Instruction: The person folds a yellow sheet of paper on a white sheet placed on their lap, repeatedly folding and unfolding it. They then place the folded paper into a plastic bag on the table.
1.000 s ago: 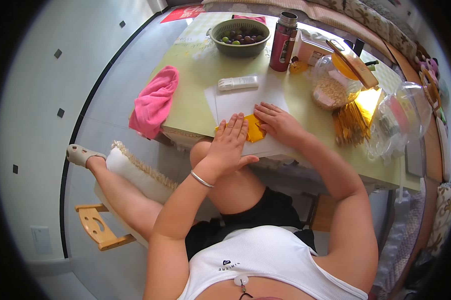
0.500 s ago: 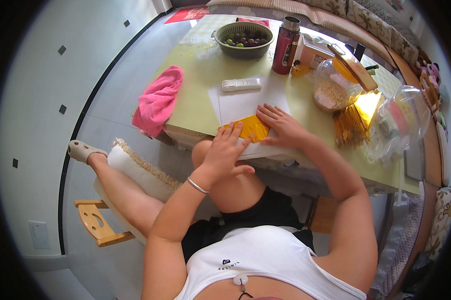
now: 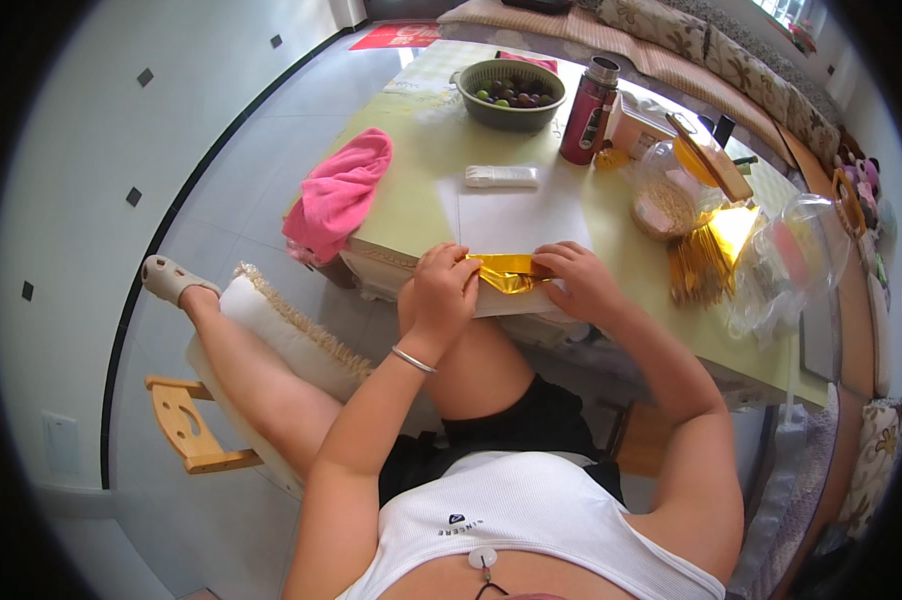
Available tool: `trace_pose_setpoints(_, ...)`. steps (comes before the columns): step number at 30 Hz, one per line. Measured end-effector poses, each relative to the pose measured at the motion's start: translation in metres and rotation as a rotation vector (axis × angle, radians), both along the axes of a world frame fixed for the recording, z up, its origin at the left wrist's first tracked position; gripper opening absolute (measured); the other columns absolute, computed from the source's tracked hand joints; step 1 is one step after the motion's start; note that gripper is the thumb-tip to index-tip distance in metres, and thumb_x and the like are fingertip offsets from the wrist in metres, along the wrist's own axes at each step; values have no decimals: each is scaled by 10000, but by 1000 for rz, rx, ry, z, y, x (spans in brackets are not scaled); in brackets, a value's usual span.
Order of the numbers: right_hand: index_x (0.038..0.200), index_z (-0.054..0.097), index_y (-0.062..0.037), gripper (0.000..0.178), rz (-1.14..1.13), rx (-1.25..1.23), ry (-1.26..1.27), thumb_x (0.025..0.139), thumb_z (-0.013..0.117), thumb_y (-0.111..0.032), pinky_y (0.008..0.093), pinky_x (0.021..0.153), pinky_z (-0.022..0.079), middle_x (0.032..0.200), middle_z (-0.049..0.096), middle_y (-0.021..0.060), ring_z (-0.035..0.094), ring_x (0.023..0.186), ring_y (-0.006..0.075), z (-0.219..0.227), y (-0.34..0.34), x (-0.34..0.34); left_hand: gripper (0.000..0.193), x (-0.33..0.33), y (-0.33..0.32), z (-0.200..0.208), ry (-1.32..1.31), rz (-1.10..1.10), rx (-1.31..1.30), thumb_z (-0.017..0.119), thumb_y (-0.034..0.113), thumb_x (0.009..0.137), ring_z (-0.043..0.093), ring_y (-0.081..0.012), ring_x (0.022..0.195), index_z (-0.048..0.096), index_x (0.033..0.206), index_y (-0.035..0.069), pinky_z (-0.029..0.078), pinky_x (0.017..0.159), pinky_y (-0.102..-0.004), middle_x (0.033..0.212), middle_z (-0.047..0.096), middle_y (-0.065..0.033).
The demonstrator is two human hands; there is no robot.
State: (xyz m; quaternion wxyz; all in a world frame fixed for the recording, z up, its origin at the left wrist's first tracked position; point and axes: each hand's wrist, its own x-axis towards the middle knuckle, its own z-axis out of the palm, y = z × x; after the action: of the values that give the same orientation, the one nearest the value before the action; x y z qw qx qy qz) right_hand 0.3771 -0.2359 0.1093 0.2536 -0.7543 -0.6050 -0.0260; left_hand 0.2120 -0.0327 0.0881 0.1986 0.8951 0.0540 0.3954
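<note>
A shiny gold foil sheet [image 3: 509, 270] stretches between my hands at the table's near edge, partly folded, its lower part bent and creased. My left hand [image 3: 445, 288] is closed on the foil's left end, with fingers curled over it. At the other end, my right hand [image 3: 577, 280] pinches the foil between thumb and fingers. White paper sheets [image 3: 516, 222] lie beneath and beyond the foil. A white, rounded oblong object [image 3: 501, 177] rests on the paper's far part.
A pink cloth [image 3: 341, 195] hangs over the table's left edge. Farther back are a grey basket of grapes [image 3: 511, 95] and a red flask [image 3: 589, 112]. On the right stand a plastic jar [image 3: 663, 195], a stack of gold foil [image 3: 706, 255] and a clear plastic bag [image 3: 796, 255].
Both hands went from lying flat on the foil to gripping its ends. The foil has come nearer the table's edge and is now bent. The whole view has shifted slightly.
</note>
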Motion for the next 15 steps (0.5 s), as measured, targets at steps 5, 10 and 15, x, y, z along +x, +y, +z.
trace_pose_setpoints(5,1112,657,-53,347,-17,39,123,786,727,-148,422,978,489,1192,666,87,603,1105,304,1,7,-8,188,-16,10,-6,78,0,-661,674,17,794,645,-334,1005,714,977,3,522,900,-407,1028,696,-158)
trace_pose_setpoints(10,1113,657,-51,345,-2,64,-69,790,722,-155,428,969,489,1205,670,87,605,1113,303,-2,13,-23,353,-25,19,-7,-2,-96,-101,666,10,738,639,-334,1047,699,1089,1,506,944,-422,1089,701,-144)
trace_pose_setpoints(15,1133,659,-54,344,-37,109,-158,806,697,-153,437,962,487,1230,665,82,602,1128,298,-10,4,-28,275,-28,9,-6,47,-23,28,675,42,759,629,-281,1034,721,1030,38,493,926,-414,1058,695,-90)
